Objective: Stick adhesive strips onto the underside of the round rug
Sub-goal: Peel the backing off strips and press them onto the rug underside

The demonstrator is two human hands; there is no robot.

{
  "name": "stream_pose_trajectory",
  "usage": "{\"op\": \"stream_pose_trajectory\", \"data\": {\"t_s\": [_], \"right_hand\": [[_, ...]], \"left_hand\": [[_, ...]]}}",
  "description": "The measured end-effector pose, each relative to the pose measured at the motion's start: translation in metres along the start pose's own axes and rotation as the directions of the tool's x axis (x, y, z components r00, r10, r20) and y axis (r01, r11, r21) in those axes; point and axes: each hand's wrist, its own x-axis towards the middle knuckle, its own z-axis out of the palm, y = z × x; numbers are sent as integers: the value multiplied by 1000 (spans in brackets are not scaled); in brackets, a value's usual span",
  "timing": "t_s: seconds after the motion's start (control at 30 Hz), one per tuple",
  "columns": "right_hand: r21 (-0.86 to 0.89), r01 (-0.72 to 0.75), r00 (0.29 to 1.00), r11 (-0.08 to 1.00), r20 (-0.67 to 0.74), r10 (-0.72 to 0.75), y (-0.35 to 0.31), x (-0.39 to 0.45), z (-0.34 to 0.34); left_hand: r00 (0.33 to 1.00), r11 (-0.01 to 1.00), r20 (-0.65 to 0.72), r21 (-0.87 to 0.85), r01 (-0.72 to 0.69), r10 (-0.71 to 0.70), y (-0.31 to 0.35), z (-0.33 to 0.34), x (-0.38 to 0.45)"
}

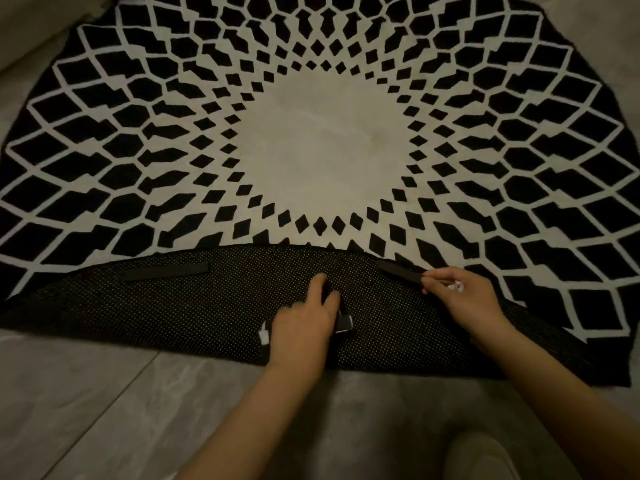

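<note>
A round black-and-white patterned rug [322, 140] lies on the floor, its near edge folded over so the dark dotted underside [194, 313] faces up. One black adhesive strip [166, 270] is stuck flat on the underside at the left. A second black strip [398, 270] lies at the right, and my right hand [464, 299] pinches its near end, with a small white scrap between the fingers. My left hand [304, 323] holds black strip pieces with white backing [344, 322] against the underside in the middle.
Grey tiled floor [104, 410] runs along the near side of the rug. A pale knee or leg [481, 455] shows at the bottom right. A light surface edge [31, 36] lies at the far left.
</note>
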Motion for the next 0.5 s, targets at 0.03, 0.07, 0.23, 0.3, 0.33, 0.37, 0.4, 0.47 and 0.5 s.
{"op": "stream_pose_trajectory", "data": {"t_s": [0.03, 0.07, 0.23, 0.3, 0.33, 0.37, 0.4, 0.47, 0.5], "right_hand": [[-7, -2, 1000, 1000, 1, 2, 2, 2, -1], [-15, -2, 1000, 1000, 4, 2, 4, 3, -1], [-52, 40, 998, 998, 53, -37, 11, 9, 0], [-61, 51, 997, 997, 57, -48, 11, 10, 0], [-60, 53, 997, 997, 53, -50, 11, 11, -1], [-57, 52, 998, 997, 47, -49, 12, 12, -1], [-55, 48, 998, 997, 41, -46, 12, 12, -1], [-64, 47, 998, 997, 38, -45, 13, 13, 0], [-75, 45, 998, 996, 41, -42, 14, 12, 1]], "left_hand": [[997, 997, 18, 25, -73, 73, 5, -3, 3], [987, 988, 71, 49, -146, 142, 10, -6, 6], [939, 938, 203, 155, -309, 276, 31, -13, 17], [934, 927, 213, 184, -328, 288, 35, -13, 19], [930, 919, 217, 199, -340, 297, 37, -13, 20], [926, 912, 222, 213, -352, 305, 39, -13, 21], [921, 905, 231, 222, -363, 313, 41, -12, 22], [913, 897, 255, 232, -377, 318, 44, -11, 22], [911, 894, 263, 238, -380, 317, 46, -10, 22]]}}
